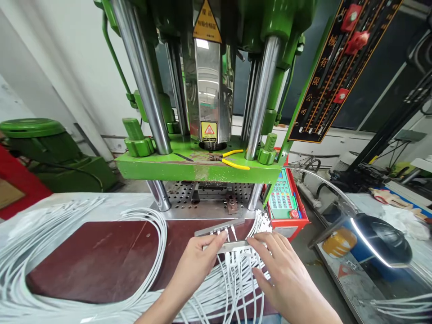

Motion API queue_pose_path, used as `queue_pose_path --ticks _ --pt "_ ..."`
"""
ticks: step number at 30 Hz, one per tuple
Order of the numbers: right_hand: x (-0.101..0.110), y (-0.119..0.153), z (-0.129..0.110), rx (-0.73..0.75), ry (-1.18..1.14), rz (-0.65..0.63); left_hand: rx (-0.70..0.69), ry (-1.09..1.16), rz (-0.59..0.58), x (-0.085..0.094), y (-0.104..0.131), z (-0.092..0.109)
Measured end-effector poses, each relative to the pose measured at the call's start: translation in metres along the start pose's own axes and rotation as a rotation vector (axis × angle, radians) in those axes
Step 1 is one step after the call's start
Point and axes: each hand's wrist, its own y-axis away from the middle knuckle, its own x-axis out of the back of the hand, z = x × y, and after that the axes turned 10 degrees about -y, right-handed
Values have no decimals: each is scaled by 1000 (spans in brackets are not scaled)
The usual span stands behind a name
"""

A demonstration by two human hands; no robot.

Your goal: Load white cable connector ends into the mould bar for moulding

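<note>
My left hand [202,254] pinches the left end of a narrow metal bar [232,245] between thumb and fingers. White cables [236,274] with white plug ends hang down from the bar's near side. My right hand [278,265] is at the bar's right end, its fingertips against or just over it and its thumb apart below. Just beyond lies a second metal strip [216,228], angled on the brown board. Small white connectors [232,231] stick out between the two metal pieces. My fingers hide part of the near bar.
A green press [199,171] with steel columns stands ahead; yellow-handled pliers [232,159] lie on its plate. Coiled white cables [158,252] spread over the brown board [94,256]. At right are a red control box [286,198] and a lit lamp [381,240].
</note>
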Motion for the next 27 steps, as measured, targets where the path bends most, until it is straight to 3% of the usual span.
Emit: queue_pose_path --ticks 5,10,15,22,27 --pt "-15 -2 6 116 121 75 10 -63 -11 0 1 3" --pt "-7 -1 11 95 64 144 -1 -91 -18 2 4 5" --pt "-2 -6 -9 42 17 35 -2 -78 -2 0 3 3" --pt "-28 -13 -29 81 106 78 -48 -84 -74 -8 4 4" --pt "-23 -12 -19 117 -114 168 -49 -134 -97 -9 6 -2"
